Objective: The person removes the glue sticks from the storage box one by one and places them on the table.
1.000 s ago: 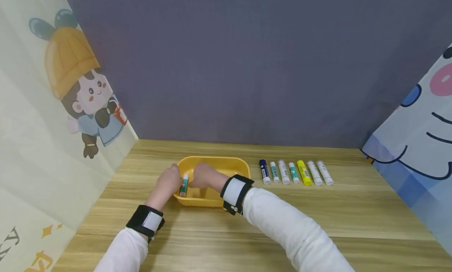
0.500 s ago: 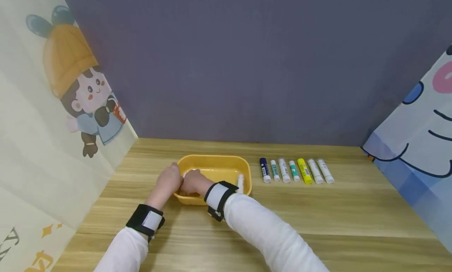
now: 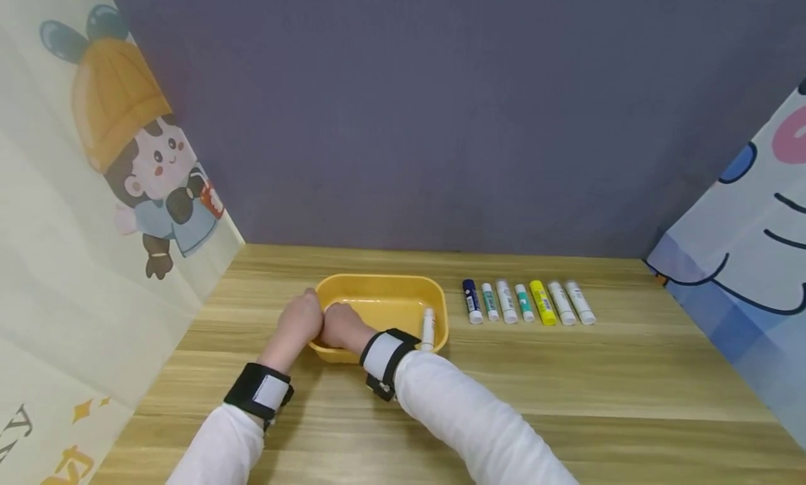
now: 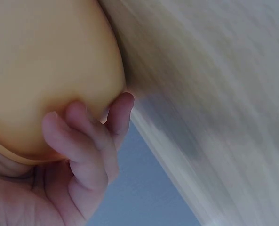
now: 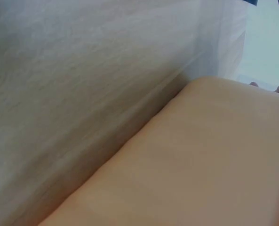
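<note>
A yellow plastic basin (image 3: 403,292) stands on the wooden table. My left hand (image 3: 301,319) grips its left rim; in the left wrist view, the fingers (image 4: 85,157) curl against the basin's outer side. My right hand (image 3: 345,327) reaches down inside the left end, covering the spot of a small green-and-white glue stick. Its fingertips are hidden, so what they hold cannot be seen. A white glue stick (image 3: 428,329) leans at the basin's right end. Only the basin's outer wall (image 5: 191,155) and the table show clearly in the right wrist view.
Right of the basin several glue sticks lie in a row: a dark blue one (image 3: 472,301), a yellow one (image 3: 543,303), and white and green ones. A grey-blue panel (image 3: 403,121) rises behind the table (image 3: 567,387), with printed sheets at both sides.
My right hand has moved left within the basin, over the green glue stick, hiding it. The white glue stick at the right end has come into view. My left hand stays on the rim.
</note>
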Tool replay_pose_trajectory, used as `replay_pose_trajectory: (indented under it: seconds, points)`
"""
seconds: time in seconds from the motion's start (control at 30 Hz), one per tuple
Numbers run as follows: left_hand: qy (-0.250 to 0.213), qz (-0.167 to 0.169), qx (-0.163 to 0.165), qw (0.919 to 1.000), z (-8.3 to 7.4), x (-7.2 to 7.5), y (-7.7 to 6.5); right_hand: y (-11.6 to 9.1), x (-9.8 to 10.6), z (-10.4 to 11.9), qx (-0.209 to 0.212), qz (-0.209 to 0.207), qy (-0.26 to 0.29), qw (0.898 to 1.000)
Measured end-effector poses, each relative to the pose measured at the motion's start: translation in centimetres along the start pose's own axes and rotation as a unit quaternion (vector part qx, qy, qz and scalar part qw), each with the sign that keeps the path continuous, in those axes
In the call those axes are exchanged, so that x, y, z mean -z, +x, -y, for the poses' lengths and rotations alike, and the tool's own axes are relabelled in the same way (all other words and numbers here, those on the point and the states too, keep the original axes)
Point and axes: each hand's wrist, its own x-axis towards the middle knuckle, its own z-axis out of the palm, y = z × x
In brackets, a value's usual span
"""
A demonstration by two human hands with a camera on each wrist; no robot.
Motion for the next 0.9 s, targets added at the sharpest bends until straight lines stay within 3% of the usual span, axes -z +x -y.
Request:
replay_pose_trajectory:
  seconds: [0.1, 0.2, 0.37, 0.47, 0.63, 0.9]
  points:
    - [0.001, 0.0, -0.004, 1.0, 0.0, 0.1, 0.0, -0.2, 0.2, -0.2, 0.009, 0.007, 0.004, 1.0]
    - [0.002, 0.006, 0.0, 1.0, 0.1, 0.2, 0.0, -0.4, 0.5, -0.6, 0.004, 0.03, 0.043, 0.999]
    - [-0.002, 0.022, 0.004, 0.9997, 0.1, 0.2, 0.0, -1.0, 2.3, -1.6, -0.04, 0.101, 0.118, 0.987]
    - [0.002, 0.025, 0.0, 0.9997, 0.1, 0.1, 0.1, -1.5, 4.0, -2.6, -0.058, 0.123, 0.152, 0.979]
    - [0.008, 0.018, -0.002, 0.9998, 0.1, -0.1, 0.2, -3.0, 7.3, -5.3, -0.058, 0.113, 0.217, 0.968]
    - [0.006, 0.027, 0.003, 0.9996, -0.1, 0.0, 0.3, -6.7, 12.0, -11.5, -0.059, 0.065, 0.251, 0.964]
